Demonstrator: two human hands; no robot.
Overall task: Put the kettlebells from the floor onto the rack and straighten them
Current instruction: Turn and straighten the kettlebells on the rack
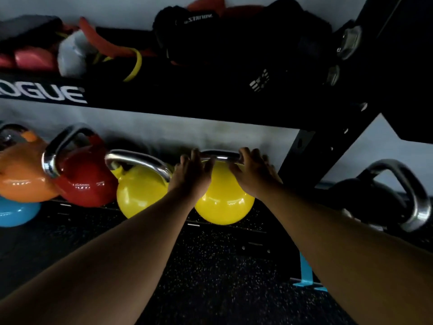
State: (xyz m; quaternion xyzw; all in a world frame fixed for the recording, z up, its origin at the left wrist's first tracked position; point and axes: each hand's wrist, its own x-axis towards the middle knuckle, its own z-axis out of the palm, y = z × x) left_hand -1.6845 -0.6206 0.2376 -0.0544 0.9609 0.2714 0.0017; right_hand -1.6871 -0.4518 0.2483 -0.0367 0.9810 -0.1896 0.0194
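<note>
A yellow kettlebell [225, 202] with a steel handle stands at the right end of the low rack shelf [234, 231]. My left hand [191, 175] grips the left end of its handle and my right hand [254, 173] grips the right end. To its left on the same shelf stand a second yellow kettlebell [138, 193], a red kettlebell [84, 181] and an orange kettlebell [22, 179], their handles turned at differing angles. A blue kettlebell [16, 213] shows below the orange one. A black kettlebell [375, 195] sits to the right of the rack's upright.
The black rack's upper shelf [164, 95] hangs just above my hands and is piled with bands, straps and pads. A slanted black upright [316, 156] stands right beside my right hand. Speckled rubber floor [210, 277] lies below, with a blue bracket [307, 275] on it.
</note>
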